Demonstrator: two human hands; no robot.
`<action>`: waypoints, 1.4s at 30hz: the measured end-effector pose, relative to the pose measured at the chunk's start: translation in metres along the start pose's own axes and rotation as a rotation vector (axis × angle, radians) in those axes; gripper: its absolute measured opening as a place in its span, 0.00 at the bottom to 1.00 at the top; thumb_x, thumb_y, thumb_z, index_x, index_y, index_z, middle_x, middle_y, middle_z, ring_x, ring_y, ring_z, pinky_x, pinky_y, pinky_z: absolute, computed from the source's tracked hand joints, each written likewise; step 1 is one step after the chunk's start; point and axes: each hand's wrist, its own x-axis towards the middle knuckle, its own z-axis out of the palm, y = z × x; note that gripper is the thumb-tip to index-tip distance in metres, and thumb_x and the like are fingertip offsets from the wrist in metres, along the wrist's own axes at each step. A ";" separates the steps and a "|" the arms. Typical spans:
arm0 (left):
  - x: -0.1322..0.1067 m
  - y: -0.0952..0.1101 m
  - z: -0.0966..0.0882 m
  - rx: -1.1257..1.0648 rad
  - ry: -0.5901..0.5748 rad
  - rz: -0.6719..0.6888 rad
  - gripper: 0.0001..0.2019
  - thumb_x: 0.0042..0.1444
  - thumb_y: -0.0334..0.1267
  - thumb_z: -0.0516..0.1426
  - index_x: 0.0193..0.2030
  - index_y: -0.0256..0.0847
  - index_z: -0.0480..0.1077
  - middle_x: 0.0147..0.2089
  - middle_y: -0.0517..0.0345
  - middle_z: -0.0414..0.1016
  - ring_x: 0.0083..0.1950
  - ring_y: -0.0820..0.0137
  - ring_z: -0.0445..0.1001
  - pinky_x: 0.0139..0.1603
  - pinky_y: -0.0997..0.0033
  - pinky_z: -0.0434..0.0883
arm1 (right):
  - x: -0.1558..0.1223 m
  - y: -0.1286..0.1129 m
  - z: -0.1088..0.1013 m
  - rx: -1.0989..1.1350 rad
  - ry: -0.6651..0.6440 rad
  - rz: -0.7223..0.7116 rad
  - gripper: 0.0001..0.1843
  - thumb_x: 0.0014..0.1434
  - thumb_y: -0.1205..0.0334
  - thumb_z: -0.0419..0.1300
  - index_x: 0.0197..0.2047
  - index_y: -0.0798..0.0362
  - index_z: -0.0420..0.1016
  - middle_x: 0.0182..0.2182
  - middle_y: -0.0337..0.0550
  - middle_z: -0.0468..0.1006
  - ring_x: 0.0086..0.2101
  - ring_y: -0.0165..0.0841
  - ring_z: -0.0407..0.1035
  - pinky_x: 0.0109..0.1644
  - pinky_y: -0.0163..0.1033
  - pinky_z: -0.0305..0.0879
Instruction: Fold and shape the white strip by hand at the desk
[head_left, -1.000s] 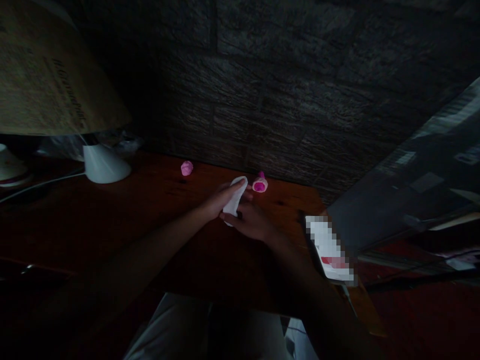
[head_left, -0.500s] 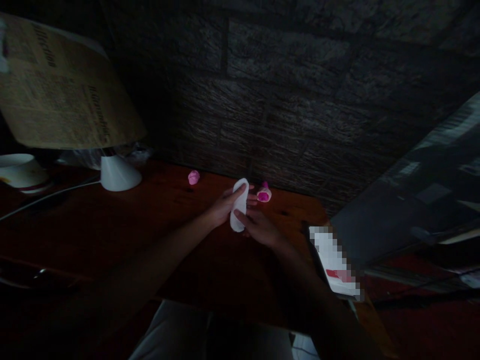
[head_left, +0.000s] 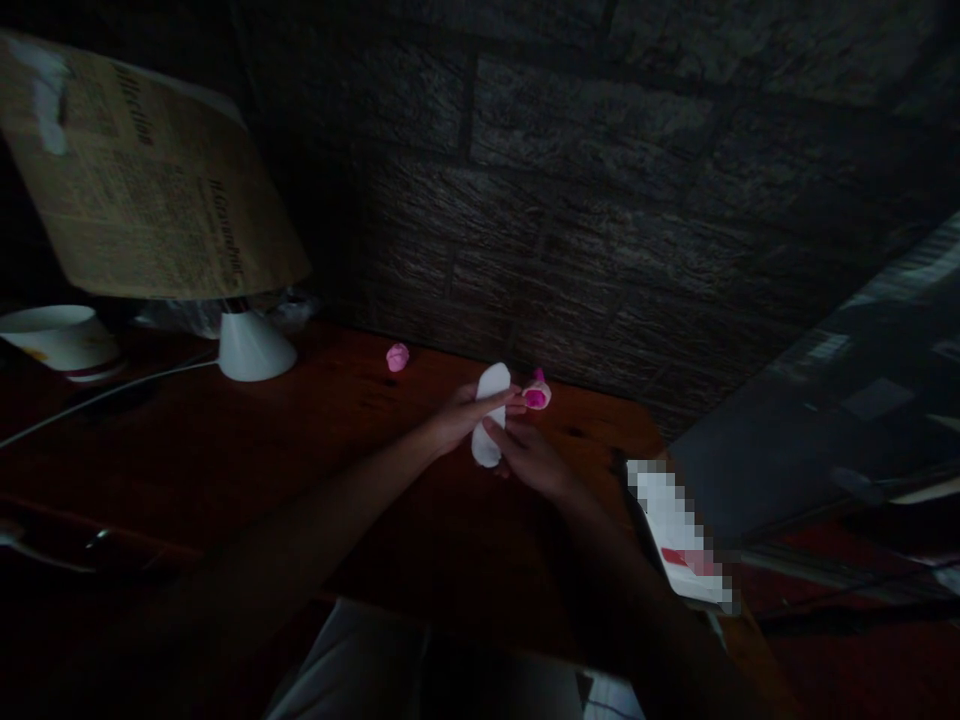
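Observation:
Between my hands is a flat, long white piece (head_left: 491, 441) with rounded ends, which looks like modelling clay. My left hand (head_left: 455, 420) holds it from behind, its thumb laid across the front. The right hand (head_left: 534, 458) grips its lower part, thumb on the near face and the other fingers mostly hidden. Just beyond the fingertips lies a small pink piece (head_left: 537, 397) with a pale rim and a darker pink middle. Farther left on the table sits a pink lump (head_left: 397, 357).
A lamp with a newsprint shade (head_left: 187, 200) and white base (head_left: 256, 348) stands at the left beside a cup (head_left: 60, 338). A phone-like device with a blurred screen (head_left: 675, 530) lies near the right edge of the wooden table (head_left: 360, 400). Behind is a brick wall (head_left: 570, 200).
My left thumb has shifted from the upper part of the white piece to lie across its middle. Both hands still hold it. The whole view has shifted slightly.

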 end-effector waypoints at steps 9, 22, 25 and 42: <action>0.004 -0.004 -0.004 0.050 0.041 -0.034 0.14 0.55 0.43 0.64 0.42 0.34 0.77 0.42 0.44 0.82 0.42 0.64 0.81 0.50 0.60 0.74 | -0.001 0.000 0.001 0.043 0.022 0.011 0.29 0.62 0.35 0.51 0.30 0.55 0.70 0.22 0.40 0.74 0.20 0.27 0.65 0.24 0.33 0.63; 0.001 -0.003 -0.005 0.098 0.033 0.026 0.14 0.55 0.46 0.63 0.40 0.35 0.78 0.39 0.45 0.82 0.41 0.63 0.81 0.47 0.62 0.75 | -0.002 -0.006 -0.001 0.038 0.020 0.003 0.25 0.64 0.41 0.52 0.29 0.55 0.70 0.22 0.39 0.73 0.20 0.27 0.65 0.25 0.34 0.62; 0.002 -0.003 -0.005 0.082 0.063 0.020 0.16 0.56 0.47 0.62 0.40 0.34 0.78 0.39 0.45 0.82 0.41 0.64 0.81 0.48 0.62 0.75 | -0.003 -0.005 -0.001 0.035 0.003 -0.008 0.27 0.64 0.39 0.51 0.29 0.55 0.70 0.22 0.39 0.73 0.20 0.27 0.65 0.26 0.34 0.61; 0.001 0.005 0.000 0.005 0.100 0.062 0.13 0.58 0.43 0.62 0.42 0.34 0.77 0.42 0.44 0.82 0.47 0.61 0.80 0.54 0.58 0.73 | -0.003 -0.006 -0.002 -0.024 -0.018 0.013 0.29 0.63 0.36 0.50 0.28 0.54 0.70 0.19 0.38 0.71 0.21 0.28 0.65 0.28 0.34 0.61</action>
